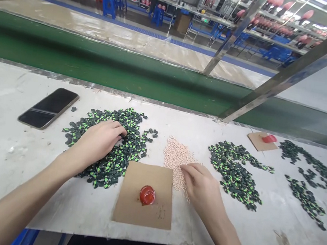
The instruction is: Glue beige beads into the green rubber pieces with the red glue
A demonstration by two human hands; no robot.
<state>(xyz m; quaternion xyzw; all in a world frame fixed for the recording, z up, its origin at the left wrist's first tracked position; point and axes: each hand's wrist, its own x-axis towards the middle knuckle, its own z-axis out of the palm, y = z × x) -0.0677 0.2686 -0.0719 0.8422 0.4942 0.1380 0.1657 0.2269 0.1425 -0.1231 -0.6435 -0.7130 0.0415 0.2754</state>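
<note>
My left hand (104,137) rests on a heap of small black-and-green pieces (108,171), its fingers curled down into them. Whatever those fingers hold is hidden. My right hand (203,185) reaches the edge of a spread of tiny pale pink beads (177,153), thumb and forefinger pinched together. Anything in that pinch is too small to make out. Between my hands lies a square of brown cardboard (141,214) with a round, glossy red blob (147,195) on it.
A phone (48,108) lies at the left. More black-and-green pieces (236,169) form a second heap on the right, with others beyond. Another cardboard square (258,143) carries a red cap-like item (269,138). A metal post (278,86) rises behind, beside a green conveyor belt (128,73).
</note>
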